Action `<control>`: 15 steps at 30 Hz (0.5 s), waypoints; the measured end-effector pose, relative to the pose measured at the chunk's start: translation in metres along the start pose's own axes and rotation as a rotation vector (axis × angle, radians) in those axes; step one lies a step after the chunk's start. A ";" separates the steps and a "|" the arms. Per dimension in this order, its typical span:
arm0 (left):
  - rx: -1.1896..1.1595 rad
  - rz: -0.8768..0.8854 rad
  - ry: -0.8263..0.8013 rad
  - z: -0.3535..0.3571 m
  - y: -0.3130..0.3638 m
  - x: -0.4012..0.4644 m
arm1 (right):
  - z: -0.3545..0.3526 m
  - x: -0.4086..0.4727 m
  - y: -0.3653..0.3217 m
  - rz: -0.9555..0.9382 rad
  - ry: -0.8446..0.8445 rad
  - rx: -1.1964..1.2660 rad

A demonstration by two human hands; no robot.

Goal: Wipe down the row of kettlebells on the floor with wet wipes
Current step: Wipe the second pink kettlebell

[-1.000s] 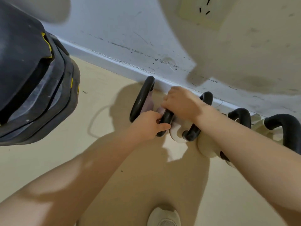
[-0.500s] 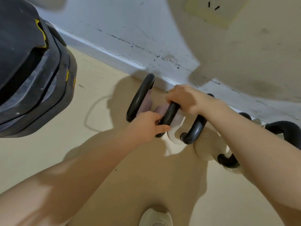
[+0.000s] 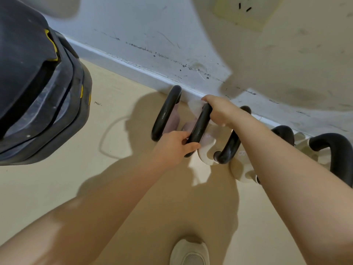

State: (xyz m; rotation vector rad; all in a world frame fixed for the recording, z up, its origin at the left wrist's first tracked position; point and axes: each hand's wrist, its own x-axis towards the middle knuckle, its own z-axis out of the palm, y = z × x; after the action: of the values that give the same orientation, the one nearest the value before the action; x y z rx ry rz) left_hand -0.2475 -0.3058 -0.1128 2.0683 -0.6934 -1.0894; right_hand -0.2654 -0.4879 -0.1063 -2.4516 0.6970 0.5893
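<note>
Several kettlebells with black handles stand in a row along the wall's base. The leftmost kettlebell (image 3: 166,113) has a pale pink body. On the second kettlebell (image 3: 200,125), my left hand (image 3: 175,146) grips the near end of the black handle. At the far end of that same handle my right hand (image 3: 219,109) presses a white wet wipe (image 3: 193,106) against it. A third kettlebell (image 3: 228,148) with a cream body stands just right, and more kettlebells (image 3: 328,146) continue to the right behind my right forearm.
A stack of large black weight plates (image 3: 38,92) fills the left side. The scuffed white wall with a skirting board (image 3: 133,64) runs behind the row, with a power socket (image 3: 246,10) above. My white shoe (image 3: 189,253) is on the beige floor at the bottom.
My right hand with the wipe has slid along the second kettlebell's handle from its middle to its far end. The left hand has kept its grip on the near end.
</note>
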 end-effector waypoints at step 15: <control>0.080 0.065 0.014 -0.001 -0.004 0.002 | 0.012 -0.021 -0.016 0.633 0.007 2.073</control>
State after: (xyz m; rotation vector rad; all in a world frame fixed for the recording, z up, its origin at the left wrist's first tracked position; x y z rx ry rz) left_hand -0.2450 -0.3049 -0.1165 2.1036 -0.8034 -1.0257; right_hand -0.2753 -0.4613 -0.0987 -0.2933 1.1425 -0.1085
